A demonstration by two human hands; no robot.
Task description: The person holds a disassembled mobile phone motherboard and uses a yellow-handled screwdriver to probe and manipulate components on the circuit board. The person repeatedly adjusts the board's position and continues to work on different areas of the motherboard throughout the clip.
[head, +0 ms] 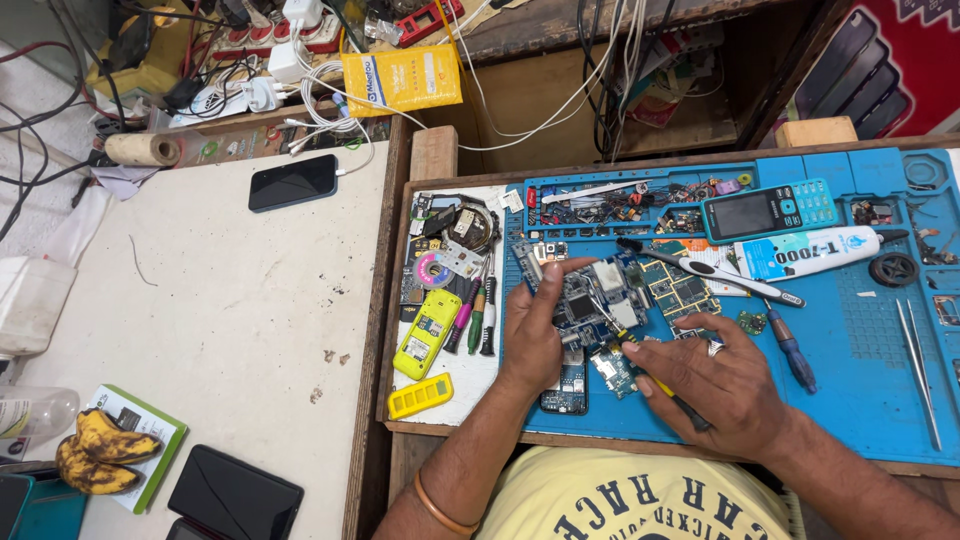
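Observation:
My left hand point(532, 335) pinches a bare phone circuit board point(583, 300) and holds it flat over the blue work mat point(850, 370). My right hand point(725, 385) grips a thin screwdriver point(650, 378) with a yellow-and-black handle; its tip points into the board's right side. A ring shows on one finger of the right hand. More bare boards point(678, 290) lie just right of the held one, and a smaller board point(612, 368) sits under the screwdriver.
A blue keypad phone point(768, 210), a white glue tube point(805, 252), a pen-like tool point(720, 275), a blue-tipped screwdriver point(790, 350) and tweezers point(918, 365) lie on the mat. Yellow phone shells point(426, 335) and several screwdrivers point(477, 315) sit left. A black phone point(292, 182) and bananas point(92, 450) rest on the white table.

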